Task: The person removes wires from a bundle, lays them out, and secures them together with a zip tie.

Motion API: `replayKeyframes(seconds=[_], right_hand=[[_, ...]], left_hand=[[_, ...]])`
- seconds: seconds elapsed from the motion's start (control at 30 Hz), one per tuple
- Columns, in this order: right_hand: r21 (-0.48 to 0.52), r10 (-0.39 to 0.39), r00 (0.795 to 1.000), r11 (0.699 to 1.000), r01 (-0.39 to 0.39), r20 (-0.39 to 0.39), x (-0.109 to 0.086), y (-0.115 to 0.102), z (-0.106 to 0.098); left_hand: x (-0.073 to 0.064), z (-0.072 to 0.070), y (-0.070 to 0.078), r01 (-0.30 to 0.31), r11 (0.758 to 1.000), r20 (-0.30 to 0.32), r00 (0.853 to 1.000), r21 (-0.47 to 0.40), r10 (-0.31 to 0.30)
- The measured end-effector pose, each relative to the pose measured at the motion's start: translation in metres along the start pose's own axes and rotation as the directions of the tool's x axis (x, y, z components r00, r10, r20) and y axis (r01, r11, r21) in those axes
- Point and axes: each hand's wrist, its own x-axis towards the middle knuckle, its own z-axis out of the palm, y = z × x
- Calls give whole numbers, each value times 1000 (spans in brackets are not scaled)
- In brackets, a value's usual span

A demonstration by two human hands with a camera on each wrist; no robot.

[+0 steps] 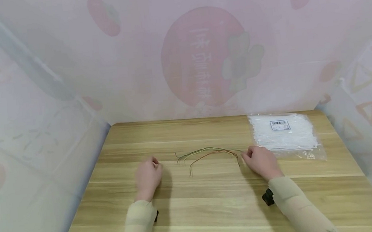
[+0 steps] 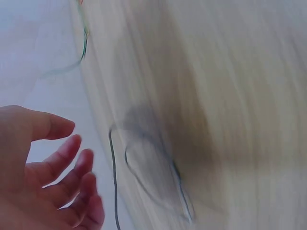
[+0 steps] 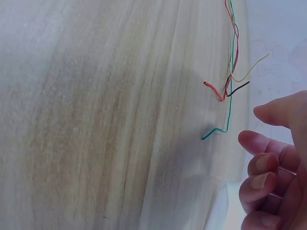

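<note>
A loose bundle of thin coloured wires (image 1: 209, 148) arches across the middle of the table between the two hands. My left hand (image 1: 149, 176) stays left of the wire ends, apart from them; its fingers are loosely curled around nothing. Beside the right end of the bundle is my right hand (image 1: 262, 161). In the right wrist view its thumb and forefinger stand apart, close to the bent tip of a green wire (image 3: 229, 112). Red (image 3: 213, 88), black (image 3: 238, 89) and yellow (image 3: 249, 74) wire ends splay out there. A looped dark strand (image 2: 114, 177) shows in the left wrist view.
A clear plastic bag of white strips (image 1: 283, 136), with a barcode label, lies behind the right hand and partly behind its fingers. Pale printed walls stand at the back and both sides of the wooden table (image 1: 208, 211).
</note>
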Motion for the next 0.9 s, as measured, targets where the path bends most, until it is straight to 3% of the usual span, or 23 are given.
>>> replayKeyframes(seconds=[0.4,0.6,0.73,0.9], right_hand=[[49,-1,1000,999,3,-30,-9,-4,-1],[55,-5,998,998,9,-63,-13,-5,0],[71,3,998,998,2,-66,-14,-4,1],[83,21,999,996,-17,-50,-16,-4,4]], left_hand=[[-20,-20,-24,119,993,110,987,-2,-118],[-29,-17,-28,93,995,141,985,47,-98],[-32,-14,-29,93,996,133,987,12,-94],[-39,-20,-29,123,992,199,973,-32,-114]])
